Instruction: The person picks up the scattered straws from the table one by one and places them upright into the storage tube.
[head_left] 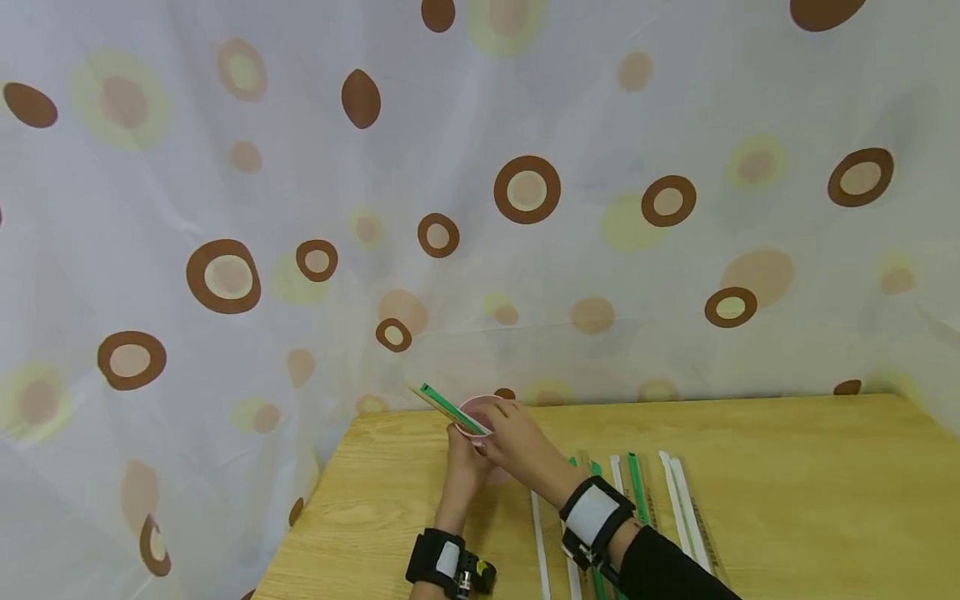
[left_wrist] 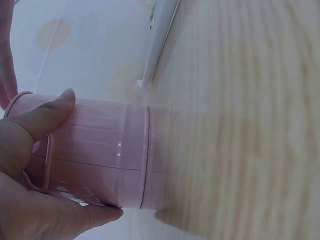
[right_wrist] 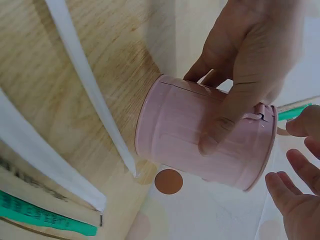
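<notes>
My left hand [head_left: 463,467] grips a pink metal bucket [left_wrist: 100,135], thumb on one side and fingers on the other, near a small wire handle [left_wrist: 49,165]. A green-wrapped stick [head_left: 450,407] and a brown one [head_left: 433,402] lean out of the bucket's mouth to the left in the head view. Beside the rim is my right hand [right_wrist: 302,195], its fingers spread and loosely bent in the right wrist view, with nothing seen between them. In the head view this hand [head_left: 521,442] covers part of the bucket's mouth, so the sticks' lower ends are hidden.
Several long thin wrapped sticks lie in a row on the wooden table [head_left: 810,500], under and beside my right forearm: white [head_left: 690,517], green [head_left: 637,487] and brown ones with print. A spotted cloth [head_left: 480,275] hangs behind the table.
</notes>
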